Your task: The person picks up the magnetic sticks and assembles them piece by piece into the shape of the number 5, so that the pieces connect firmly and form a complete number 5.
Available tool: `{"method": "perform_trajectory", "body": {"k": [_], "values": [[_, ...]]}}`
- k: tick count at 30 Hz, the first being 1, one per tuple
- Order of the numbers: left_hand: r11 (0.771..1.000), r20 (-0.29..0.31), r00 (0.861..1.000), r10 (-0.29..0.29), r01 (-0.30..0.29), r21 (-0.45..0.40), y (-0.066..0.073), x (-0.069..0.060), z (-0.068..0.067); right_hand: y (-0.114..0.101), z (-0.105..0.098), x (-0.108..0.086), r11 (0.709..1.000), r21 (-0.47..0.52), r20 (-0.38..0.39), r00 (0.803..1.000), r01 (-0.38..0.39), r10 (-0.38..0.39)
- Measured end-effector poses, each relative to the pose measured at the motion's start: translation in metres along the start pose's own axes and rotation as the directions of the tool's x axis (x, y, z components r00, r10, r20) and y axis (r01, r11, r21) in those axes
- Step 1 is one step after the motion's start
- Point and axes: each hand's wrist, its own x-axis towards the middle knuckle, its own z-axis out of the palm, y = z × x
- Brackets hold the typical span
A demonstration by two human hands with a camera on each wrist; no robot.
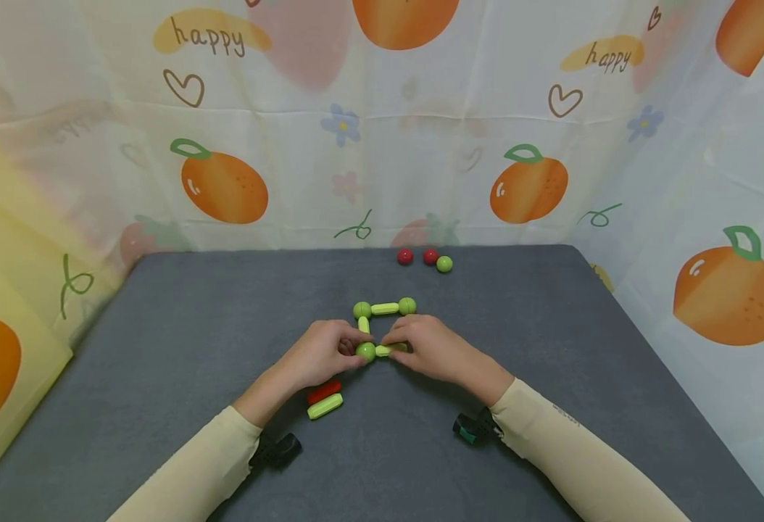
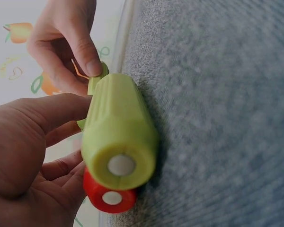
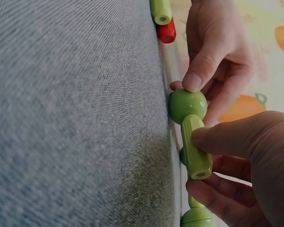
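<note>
My left hand [image 1: 325,351] pinches a green ball [image 1: 365,352] at the near corner of a small chain of balls and rods. Between the thumb and fingers of my right hand [image 1: 436,350] is a light green magnetic rod [image 3: 197,153], its far end touching that ball in the right wrist view. From the held ball another light green rod [image 1: 364,324] runs back to a second green ball [image 1: 362,310]. A further rod [image 1: 385,309] joins this to a third green ball [image 1: 407,306]. My fingers hide part of the held rod in the head view.
Close by my left wrist, a red rod [image 1: 324,392] and a loose light green rod [image 1: 325,407] lie side by side. Two red balls [image 1: 404,257] and a green ball [image 1: 444,264] sit at the back edge of the grey table [image 1: 225,304]. A printed curtain [image 1: 421,181] hangs behind.
</note>
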Motion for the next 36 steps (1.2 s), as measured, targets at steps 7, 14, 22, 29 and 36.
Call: {"method": "perform_trajectory", "body": {"k": [7, 14, 22, 29, 36], "values": [[1.000, -0.003, 1.000, 0.001, -0.001, -0.003, -0.0005, 0.0004, 0.0004, 0.0028, 0.0017, -0.0014, 1.000, -0.001, -0.042, 0.999, 0.027, -0.027], [1.000, -0.017, 1.000, 0.004, -0.004, -0.001, -0.0001, 0.0003, 0.0006, 0.0030, 0.0026, -0.0022, 1.000, -0.003, -0.054, 0.998, 0.025, -0.025], [1.000, -0.011, 1.000, 0.020, -0.020, -0.010, -0.0027, 0.0009, 0.0003, 0.0041, 0.0040, -0.0019, 1.000, 0.001, -0.055, 0.998, 0.020, -0.020], [0.999, -0.015, 1.000, 0.026, -0.026, -0.018, -0.0036, 0.0011, 0.0002, 0.0047, 0.0047, -0.0015, 1.000, 0.027, -0.056, 0.998, 0.003, -0.002], [1.000, -0.014, 1.000, 0.018, -0.018, -0.019, -0.0027, 0.0012, 0.0003, 0.0059, 0.0057, -0.0023, 0.999, 0.051, -0.054, 0.998, -0.012, 0.015]]}}
